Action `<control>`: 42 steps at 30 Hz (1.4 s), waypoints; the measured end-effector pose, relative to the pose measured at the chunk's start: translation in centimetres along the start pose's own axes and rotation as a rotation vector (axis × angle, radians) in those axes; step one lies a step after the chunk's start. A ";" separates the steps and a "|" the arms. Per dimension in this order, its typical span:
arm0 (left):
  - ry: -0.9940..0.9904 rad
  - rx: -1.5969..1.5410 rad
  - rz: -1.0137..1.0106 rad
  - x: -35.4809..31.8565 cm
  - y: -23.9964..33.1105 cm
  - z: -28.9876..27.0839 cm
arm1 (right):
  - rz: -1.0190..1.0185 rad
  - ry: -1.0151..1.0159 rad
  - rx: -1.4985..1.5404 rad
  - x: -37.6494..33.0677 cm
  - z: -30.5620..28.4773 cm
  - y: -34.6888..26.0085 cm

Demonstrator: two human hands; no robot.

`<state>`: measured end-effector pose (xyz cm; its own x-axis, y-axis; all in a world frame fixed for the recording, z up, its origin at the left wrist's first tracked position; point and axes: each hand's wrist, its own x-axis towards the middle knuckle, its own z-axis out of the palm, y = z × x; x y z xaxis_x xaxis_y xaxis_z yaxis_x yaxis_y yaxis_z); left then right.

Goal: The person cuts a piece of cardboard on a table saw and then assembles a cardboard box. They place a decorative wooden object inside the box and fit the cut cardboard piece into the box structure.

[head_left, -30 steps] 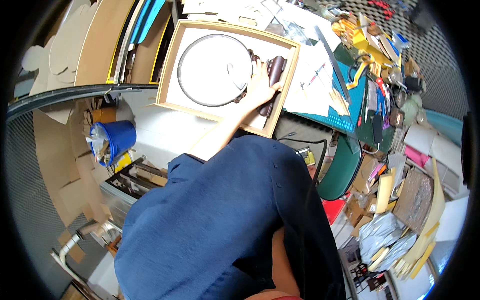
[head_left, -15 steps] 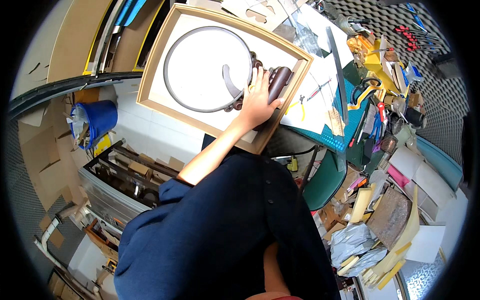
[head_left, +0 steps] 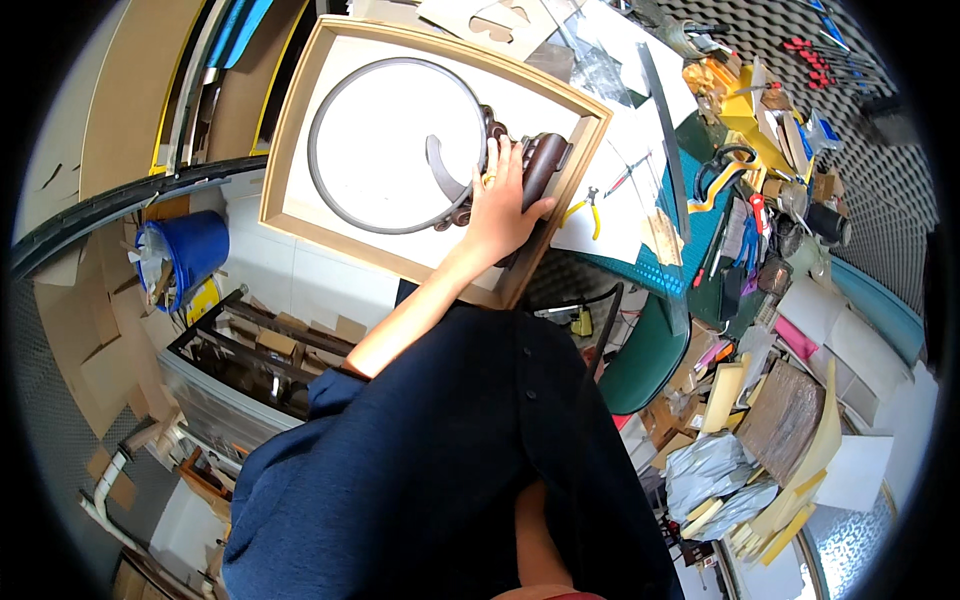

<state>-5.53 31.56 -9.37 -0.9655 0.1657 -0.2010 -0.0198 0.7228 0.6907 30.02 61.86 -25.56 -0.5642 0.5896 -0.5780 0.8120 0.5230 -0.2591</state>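
Note:
My left hand (head_left: 498, 205) reaches palm down into a shallow tan box (head_left: 288, 150) with a white inside. Its fingers are stretched out over a dark brown carved part (head_left: 495, 125), with the thumb out to the right beside a dark brown cylinder (head_left: 543, 168). Left of the hand, a large thin dark grey ring (head_left: 313, 140) lies in the box around a white area. A grey curved crescent piece (head_left: 440, 165) shows inside the ring. What lies under the palm is hidden. My right hand is not visible; only bare skin shows low in the picture.
Right of the box, yellow-handled pliers (head_left: 594, 215) lie on white paper beside a teal cutting mat (head_left: 655, 270). Cluttered tools and scraps fill the right side. A green seat (head_left: 650, 365) stands below the mat. On the left are a blue bucket (head_left: 200, 240) and a dark rack (head_left: 240, 350).
The view has shifted a little, so the box and hand appear slightly farther left and lower. My left hand stays spread on the brown part.

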 end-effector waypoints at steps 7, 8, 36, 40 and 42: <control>0.002 0.048 0.009 0.0 -0.2 0.0 | 0.066 -0.018 0.150 -2.1 -1.7 -5.9; 0.006 0.037 0.012 0.0 -0.1 -0.2 | 0.063 -0.015 0.176 -2.2 -1.5 -5.8; 0.042 -0.003 0.173 -0.2 2.5 -1.2 | 0.083 0.054 0.174 -3.3 2.3 -3.3; 0.096 0.017 0.234 -0.1 1.9 -1.0 | 0.093 0.046 0.225 -3.3 2.9 -2.5; 0.104 -0.021 0.208 0.0 1.4 -0.8 | 0.117 0.039 0.191 -3.2 3.1 -2.4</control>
<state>-5.72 32.07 -7.82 -0.9708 0.2390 0.0190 0.1781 0.6661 0.7243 30.34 56.79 -25.44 -0.4665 0.6650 -0.5833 0.8839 0.3252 -0.3362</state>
